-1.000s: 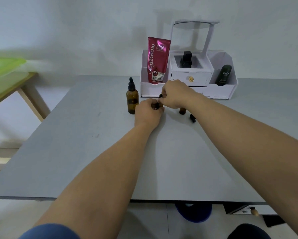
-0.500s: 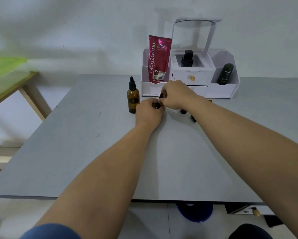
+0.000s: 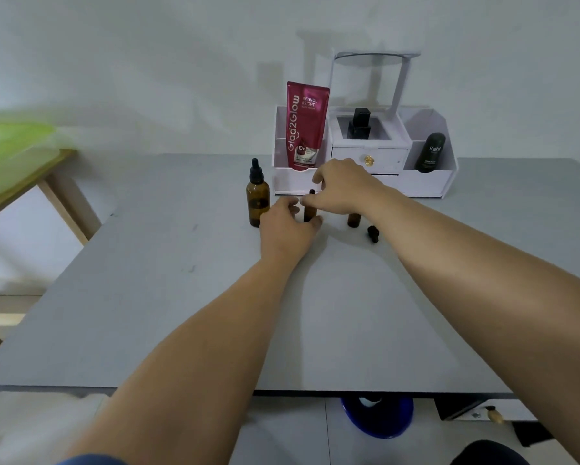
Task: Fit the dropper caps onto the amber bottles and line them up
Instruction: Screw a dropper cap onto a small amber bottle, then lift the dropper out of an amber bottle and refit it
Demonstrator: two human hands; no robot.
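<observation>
Hiding small amber bottle (image 3: 310, 211): left hand (image 3: 286, 226), right hand (image 3: 343, 187); grip unclear.

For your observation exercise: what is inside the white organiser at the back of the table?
The white organiser holds a red tube in its left bay, a black bottle in the middle and a dark bottle on the right. The drawer is shut, hiding its contents.

A plain pale wall (image 3: 147, 62) fills the background, evenly lit, with soft shadows cast on it behind the white organizer (image 3: 426, 182) at the far edge of the grey desk (image 3: 147, 313). To the left stands a wooden side table (image 3: 57, 193) carrying something blurred and green (image 3: 10, 152). Below the desk's near edge, light floor tiles (image 3: 288, 431) show, with a blue round object (image 3: 379, 417) resting there.
</observation>
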